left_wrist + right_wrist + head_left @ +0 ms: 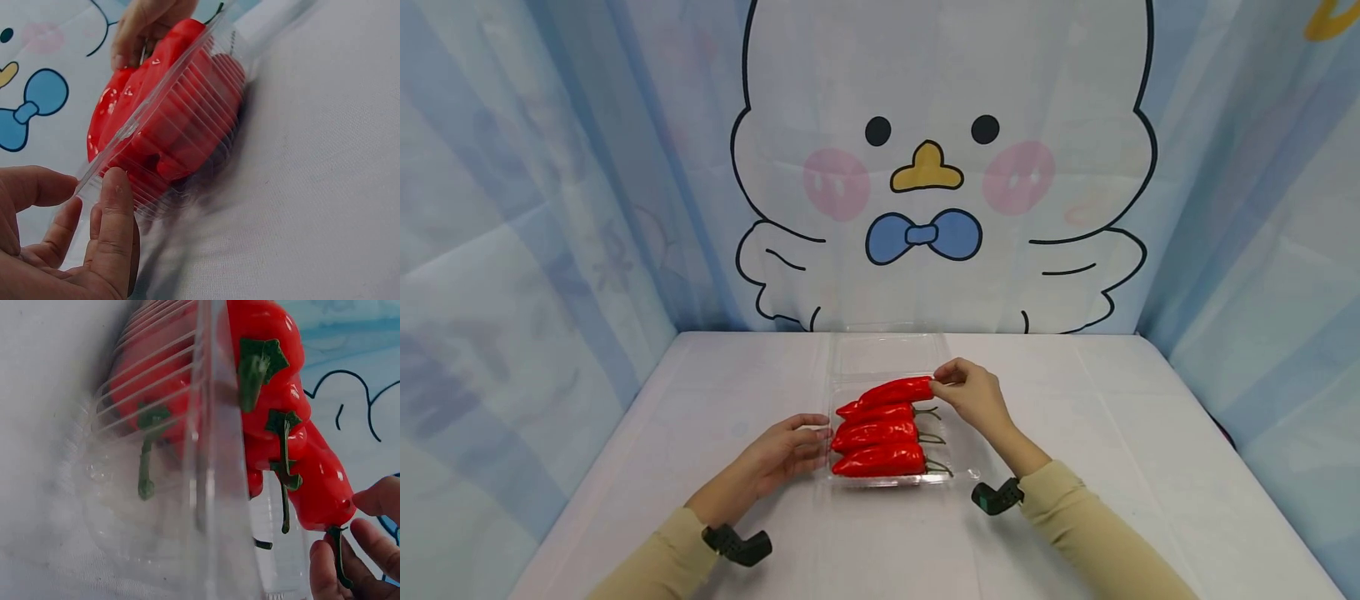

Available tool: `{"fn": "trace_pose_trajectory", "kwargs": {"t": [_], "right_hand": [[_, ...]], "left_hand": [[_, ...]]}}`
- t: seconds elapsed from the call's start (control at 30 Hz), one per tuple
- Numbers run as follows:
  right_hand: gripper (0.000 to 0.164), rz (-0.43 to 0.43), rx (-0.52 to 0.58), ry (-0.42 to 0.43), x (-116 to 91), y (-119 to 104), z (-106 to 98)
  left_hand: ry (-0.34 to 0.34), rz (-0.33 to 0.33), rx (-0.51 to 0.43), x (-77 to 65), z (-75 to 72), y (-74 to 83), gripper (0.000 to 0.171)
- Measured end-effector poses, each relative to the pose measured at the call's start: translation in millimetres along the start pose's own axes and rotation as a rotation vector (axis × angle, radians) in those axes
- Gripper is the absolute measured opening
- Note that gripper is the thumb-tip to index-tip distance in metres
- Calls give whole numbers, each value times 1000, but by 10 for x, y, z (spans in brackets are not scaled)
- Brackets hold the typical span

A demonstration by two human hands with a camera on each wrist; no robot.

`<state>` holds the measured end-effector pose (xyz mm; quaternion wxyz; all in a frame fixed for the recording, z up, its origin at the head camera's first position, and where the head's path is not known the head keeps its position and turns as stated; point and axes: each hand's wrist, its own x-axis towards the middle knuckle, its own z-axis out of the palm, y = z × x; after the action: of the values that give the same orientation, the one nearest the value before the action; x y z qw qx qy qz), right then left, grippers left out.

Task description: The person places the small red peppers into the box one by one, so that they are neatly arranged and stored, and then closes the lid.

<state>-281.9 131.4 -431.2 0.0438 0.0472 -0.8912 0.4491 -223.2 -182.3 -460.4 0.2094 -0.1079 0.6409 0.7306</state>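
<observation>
A clear plastic clamshell box (pixel 880 482) lies open, filled with several glossy red peppers (pixel 880 459) with green stems pointing right. On the box's left side, my left hand (pixel 790 454) holds the rim between thumb and fingers; the ribbed wall (pixel 187 119) shows close by in the left wrist view. At the far end of the row, my right hand (pixel 973 396) pinches the stem end of the topmost red pepper (pixel 895 390). In the right wrist view, that pepper's green stem (pixel 339 559) hangs between the fingers.
The box's transparent lid (pixel 887 354) is folded back toward the rear curtain (pixel 940 275), which carries a cartoon bird. A white cloth covers the table (pixel 1112 433). Light blue curtains (pixel 512 250) stand at both sides. Each wrist wears a dark camera mount (pixel 737 546).
</observation>
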Motion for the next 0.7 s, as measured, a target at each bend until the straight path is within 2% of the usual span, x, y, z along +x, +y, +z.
{"fn": "trace_pose_trajectory", "kwargs": {"t": [0.23,0.7], "right_hand": [[22,-52,-4,-73,-17,-48,82],[28,-72,-35,-161,-53,-123,168]], "left_hand": [[-24,2,-9,-8,3,11,44],[-29,3,-1,-24,3,9,46]]}}
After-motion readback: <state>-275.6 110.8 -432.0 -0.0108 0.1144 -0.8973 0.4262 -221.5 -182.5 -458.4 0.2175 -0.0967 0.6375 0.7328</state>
